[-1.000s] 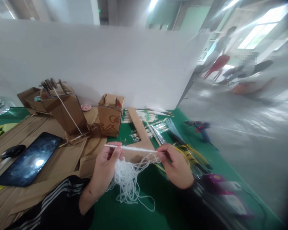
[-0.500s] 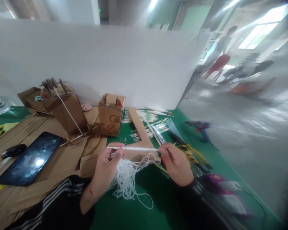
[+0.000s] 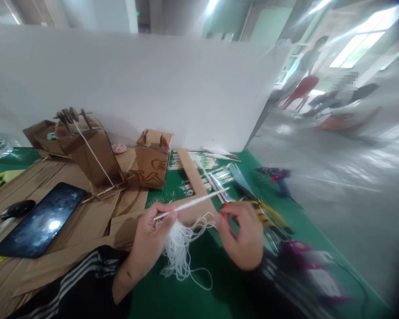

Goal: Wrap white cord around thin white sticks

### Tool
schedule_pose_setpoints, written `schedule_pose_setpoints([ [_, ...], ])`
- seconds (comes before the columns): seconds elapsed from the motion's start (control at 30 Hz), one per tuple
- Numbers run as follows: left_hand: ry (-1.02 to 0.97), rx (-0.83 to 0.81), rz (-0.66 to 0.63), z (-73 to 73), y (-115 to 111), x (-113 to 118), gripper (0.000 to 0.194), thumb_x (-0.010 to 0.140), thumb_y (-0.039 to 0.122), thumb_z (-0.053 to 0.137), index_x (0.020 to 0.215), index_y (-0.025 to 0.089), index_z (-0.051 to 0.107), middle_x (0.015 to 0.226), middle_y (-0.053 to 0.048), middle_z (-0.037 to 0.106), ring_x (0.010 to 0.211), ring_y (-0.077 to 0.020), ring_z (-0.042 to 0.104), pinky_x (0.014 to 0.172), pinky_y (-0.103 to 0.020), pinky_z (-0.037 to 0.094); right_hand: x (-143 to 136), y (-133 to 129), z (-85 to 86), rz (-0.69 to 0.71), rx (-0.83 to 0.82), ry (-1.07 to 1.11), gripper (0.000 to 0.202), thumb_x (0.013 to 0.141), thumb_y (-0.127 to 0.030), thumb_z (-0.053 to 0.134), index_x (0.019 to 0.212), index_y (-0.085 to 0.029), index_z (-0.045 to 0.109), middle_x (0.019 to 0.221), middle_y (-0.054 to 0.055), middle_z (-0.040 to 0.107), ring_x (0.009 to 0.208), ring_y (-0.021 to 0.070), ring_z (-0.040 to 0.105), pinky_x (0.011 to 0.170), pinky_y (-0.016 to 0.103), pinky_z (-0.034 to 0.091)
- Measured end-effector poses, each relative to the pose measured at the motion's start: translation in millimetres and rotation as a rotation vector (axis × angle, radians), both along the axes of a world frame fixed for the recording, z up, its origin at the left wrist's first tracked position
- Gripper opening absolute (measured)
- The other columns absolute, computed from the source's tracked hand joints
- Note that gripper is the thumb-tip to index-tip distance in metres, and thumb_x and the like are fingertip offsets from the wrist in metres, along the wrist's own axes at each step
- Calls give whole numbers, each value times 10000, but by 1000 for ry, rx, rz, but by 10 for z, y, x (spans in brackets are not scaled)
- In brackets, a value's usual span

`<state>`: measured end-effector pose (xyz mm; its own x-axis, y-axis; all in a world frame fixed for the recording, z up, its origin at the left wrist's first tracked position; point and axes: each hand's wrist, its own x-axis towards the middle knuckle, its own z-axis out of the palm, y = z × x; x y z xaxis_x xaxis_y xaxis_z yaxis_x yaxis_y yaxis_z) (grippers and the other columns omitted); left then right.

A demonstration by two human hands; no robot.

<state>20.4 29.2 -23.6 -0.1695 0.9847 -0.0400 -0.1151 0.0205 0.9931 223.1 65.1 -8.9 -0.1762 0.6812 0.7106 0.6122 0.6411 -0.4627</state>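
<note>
- One thin stick (image 3: 191, 203), wound with white string, is pinched between the thumb and fingertips of the left hand (image 3: 153, 226); it slants up to the right, its far end free in the air above the cardboard strip (image 3: 192, 177).
- One loose tangle of white string (image 3: 181, 248) hangs below the left hand and is spread on the green table (image 3: 173, 301); one strand is led across to the right hand (image 3: 241, 232).
- The right hand's fingers are curled together around a small red-tipped object; what it is cannot be told.
- Two cardboard models are counted on the table: a taller one (image 3: 89, 150) with one white string run down its face, and a smaller box (image 3: 153, 161) just right of it.
- One dark phone (image 3: 41, 221) and one black mouse (image 3: 17, 208) are seen lying on flat cardboard at the left.
- One bundle of wooden sticks (image 3: 193, 161) is laid by the white partition (image 3: 136, 84).
- Two people are seen, blurred, in the far background at the right.
</note>
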Motion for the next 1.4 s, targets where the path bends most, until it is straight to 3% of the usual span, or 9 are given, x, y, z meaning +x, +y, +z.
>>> schedule_pose_setpoints([
  [0.1,39,-28,-30,-25,-63,61,247,822,391,638,932,176,589,904,-61,724,804,-175,667,684,-249,504,-222,-244,-16,266,-221,-71,196,771,-309,677,885,-200,561,825,48,580,788,220,540,696,351,438],
  [0.17,93,-47,-50,-38,-110,97,248,826,391,633,939,173,602,902,-62,720,815,-186,668,705,-264,509,-353,-363,-45,284,-359,-48,253,762,-309,680,942,-191,546,863,54,596,799,220,549,701,347,440],
  [0.27,92,-79,-82,-38,-144,122,241,820,382,642,924,168,604,879,-64,725,845,-204,677,752,-288,516,-429,-401,-86,257,-445,1,46,829,-154,523,817,-199,516,773,28,573,735,183,540,665,307,424],
  [0.4,-28,-78,-97,6,-93,84,231,806,367,664,886,169,573,916,-89,738,881,-222,689,734,-291,530,-336,-283,-98,228,-437,10,97,796,-112,494,755,-198,485,718,14,530,690,173,507,636,295,401],
  [0.57,83,-5,-63,70,-23,-6,206,823,346,650,894,172,566,932,-93,733,858,-207,689,709,-271,529,-232,-190,-98,231,-476,24,75,811,-139,480,761,-194,485,742,29,521,705,181,487,654,312,404],
  [0.8,171,6,-67,86,-84,-48,409,863,356,590,1249,231,541,1063,-72,708,980,-213,661,809,-290,532,-217,-165,-89,208,-566,106,98,784,-136,471,718,-204,446,696,9,522,642,163,469,602,297,397],
  [1.17,422,3,-87,-9,-91,-94,229,930,388,447,1036,197,516,860,-37,630,734,-177,620,680,-292,485,-179,-95,-70,315,-538,110,35,821,-161,496,816,-196,500,819,38,548,753,183,522,691,324,450],
  [1.3,512,39,-118,-51,-106,-87,194,938,372,426,1001,201,494,861,-39,605,764,-187,595,698,-301,453,-201,-161,-88,364,-452,62,291,796,-268,614,1058,-187,516,985,73,547,902,225,537,796,378,451],
  [1.4,525,50,-140,-73,-143,-58,190,936,367,430,1013,206,496,892,-43,606,812,-194,591,732,-306,442,-256,-218,-106,333,-373,-6,344,731,-330,701,1002,-187,544,941,66,563,880,242,533,792,405,433],
])
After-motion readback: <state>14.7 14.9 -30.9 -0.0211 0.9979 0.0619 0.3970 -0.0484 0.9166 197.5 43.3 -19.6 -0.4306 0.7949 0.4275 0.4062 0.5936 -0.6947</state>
